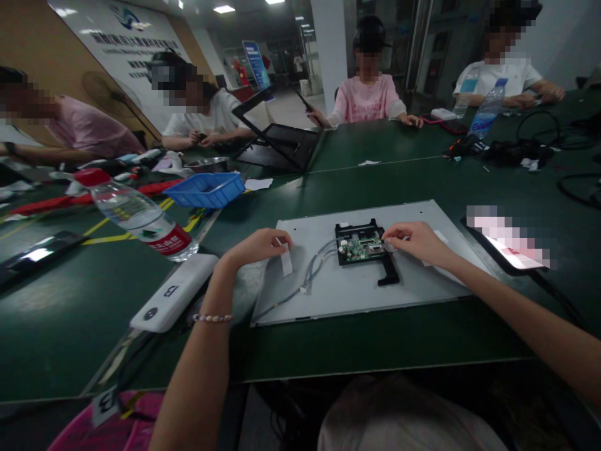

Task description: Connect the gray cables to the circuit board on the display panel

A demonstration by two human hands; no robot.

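Note:
A flat grey display panel (328, 288) lies on the green table in front of me. On it sits a green circuit board (361, 248) in a black plastic bracket (389, 272). Grey cables (312, 266) run from the board's left side to the panel's lower left. Over the panel's left edge, my left hand (258, 247) pinches a white strip of tape (286, 260), which hangs down. My right hand (416, 241) is at the board's right edge, fingertips pressed together; whatever they grip is too small to make out.
A lit phone (509, 241) lies right of the panel. To the left are a white power bank (176, 293), a tilted-looking water bottle (141, 216) and a blue tray (206, 190). A black frame (286, 141) stands farther back. Several people sit around the table.

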